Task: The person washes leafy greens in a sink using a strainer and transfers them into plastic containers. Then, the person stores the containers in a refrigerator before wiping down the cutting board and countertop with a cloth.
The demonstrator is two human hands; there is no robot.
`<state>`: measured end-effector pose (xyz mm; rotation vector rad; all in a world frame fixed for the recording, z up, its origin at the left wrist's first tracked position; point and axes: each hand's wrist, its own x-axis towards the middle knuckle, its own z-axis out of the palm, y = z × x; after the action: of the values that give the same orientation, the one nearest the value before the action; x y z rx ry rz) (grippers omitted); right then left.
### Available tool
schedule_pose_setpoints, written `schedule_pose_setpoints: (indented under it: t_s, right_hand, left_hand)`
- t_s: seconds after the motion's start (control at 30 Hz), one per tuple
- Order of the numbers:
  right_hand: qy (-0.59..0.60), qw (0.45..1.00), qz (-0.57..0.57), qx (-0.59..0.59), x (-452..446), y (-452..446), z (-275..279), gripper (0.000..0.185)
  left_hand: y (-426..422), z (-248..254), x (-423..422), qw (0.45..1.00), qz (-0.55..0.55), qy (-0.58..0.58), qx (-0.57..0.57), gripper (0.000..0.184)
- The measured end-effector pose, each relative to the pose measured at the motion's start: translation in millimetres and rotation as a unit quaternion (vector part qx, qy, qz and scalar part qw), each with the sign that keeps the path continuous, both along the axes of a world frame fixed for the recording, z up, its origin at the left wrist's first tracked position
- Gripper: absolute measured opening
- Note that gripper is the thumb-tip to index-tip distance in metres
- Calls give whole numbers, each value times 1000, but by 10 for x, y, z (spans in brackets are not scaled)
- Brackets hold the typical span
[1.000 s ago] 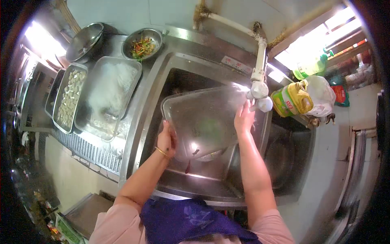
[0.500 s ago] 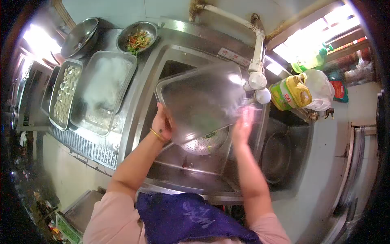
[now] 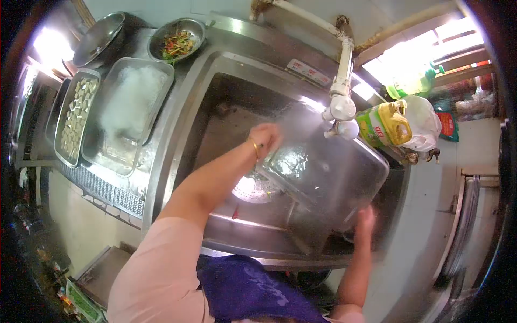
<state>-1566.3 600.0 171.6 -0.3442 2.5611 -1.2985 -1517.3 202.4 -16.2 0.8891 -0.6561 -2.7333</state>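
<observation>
A clear rectangular tub [image 3: 344,172] is tilted over the divider between two steel sink basins, below the white tap [image 3: 342,116]. My left hand [image 3: 265,139], with a gold bangle at the wrist, is closed at the tub's upper left edge. Blurred by motion, my right hand [image 3: 366,220] is at the tub's lower right edge; its fingers cannot be made out. Under my left forearm, a perforated colander [image 3: 252,189] sits in the left basin [image 3: 226,124], partly hidden. A small dark red scrap [image 3: 236,212] lies near it.
Left of the sink are a tray of pale cubes [image 3: 78,116], a clear tub of whitish contents [image 3: 126,107], a bowl of cut vegetables [image 3: 177,46] and a metal bowl [image 3: 97,43]. A yellow jug [image 3: 396,126] and a white bag [image 3: 423,124] stand at the right.
The clear tub has moved right and turned from over the left basin to over the divider. Both hands have shifted right with it, uncovering more of the left basin.
</observation>
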Motion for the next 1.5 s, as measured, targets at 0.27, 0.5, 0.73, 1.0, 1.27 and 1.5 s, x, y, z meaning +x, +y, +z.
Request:
schedule_pose_setpoints:
  t_s: [0.27,0.5,0.73,1.0,1.27,1.5]
  right_hand:
    - [-229,966,-75,-91,909,-15,-827,48]
    - [-347,884,-138,-282,1350,-736,-871,57]
    - [-344,880,-103,-309,1310,-817,-858,53]
    - [9,997,44,59,1076,-320,-881,48]
    - [488,804,298,166,511,-376,85,31]
    - [562,661,454,202,207,-197,703,28]
  left_hand:
    - [-473,563,-686,942,-136,42,-304,36]
    - [-613,887,-1121,848,-137,146,-491,30]
    - [-557,973,-933,693,-205,100,-684,27]
    - [-440,-43,-347,893,-184,-49,-407,35]
    - [-354,310,578,953,-92,147,247,32]
    - [-497,382,423,932,-347,-17,-109,39]
